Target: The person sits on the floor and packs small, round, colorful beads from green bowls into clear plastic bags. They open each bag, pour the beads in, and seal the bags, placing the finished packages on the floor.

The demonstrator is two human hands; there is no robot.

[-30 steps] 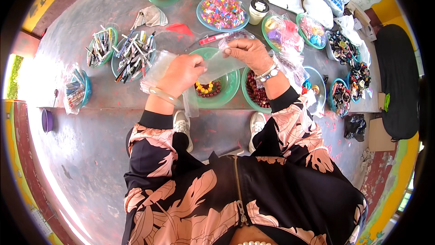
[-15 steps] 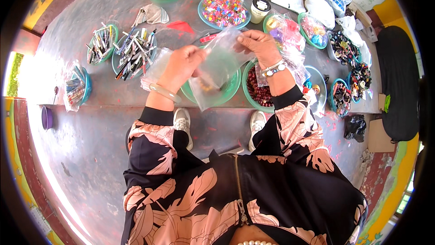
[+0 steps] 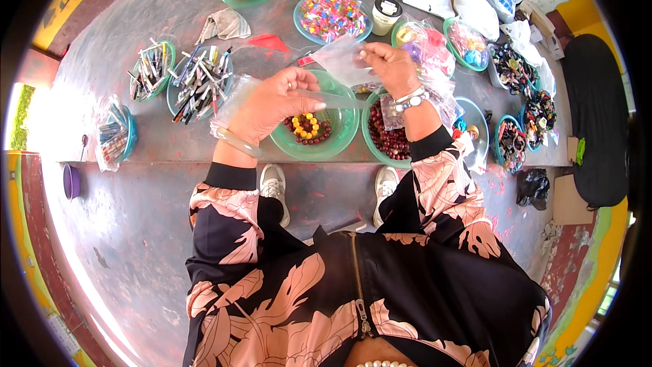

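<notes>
1. The right hand (image 3: 390, 71) has its grip clamped, thumb against fingertips, on one clear bag (image 3: 338, 61); the bag is up over the far side of the near green bowl (image 3: 344, 137).
2. The left hand (image 3: 285, 101) is apart from that bag. One clear strip (image 3: 345, 102) of plastic juts from beside its thumb; I cannot tell whether this grip is closed on it.
3. Half a second ago, plastic hung between both hands, veiling the bowl; now it is raised and the bowl shows. For the bag handling, this suggests the right hand has the bag alone.
4. In that bowl: one yellow bracelet (image 3: 304, 135) among dark red beads (image 3: 326, 129), too bunched to count. Just beside it, one second green bowl (image 3: 380, 156) holds more red beads.
5. Farther out on the grey platform (image 3: 183, 139): two pen bowls, one lidded cup (image 3: 385, 17), one cloth (image 3: 225, 25).
</notes>
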